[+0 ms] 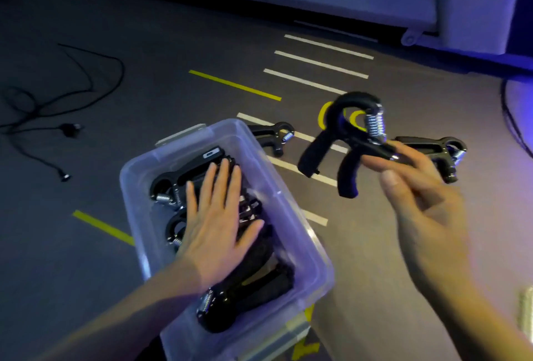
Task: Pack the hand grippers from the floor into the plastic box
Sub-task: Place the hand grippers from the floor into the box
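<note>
Hand gripper (343, 144) in right hand (415, 187)

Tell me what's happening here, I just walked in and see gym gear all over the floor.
A person is packing hand grippers into a clear plastic box. The left hand lies flat on the grippers already in the box, while the right hand holds another gripper up beside it. Two more grippers lie on the floor: one behind the box, one behind the right hand.

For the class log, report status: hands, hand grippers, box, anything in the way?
Left hand flat on grippers in the plastic box. Right hand holds one hand gripper above floor. Two more lie unpacked. Nothing blocking.
</note>
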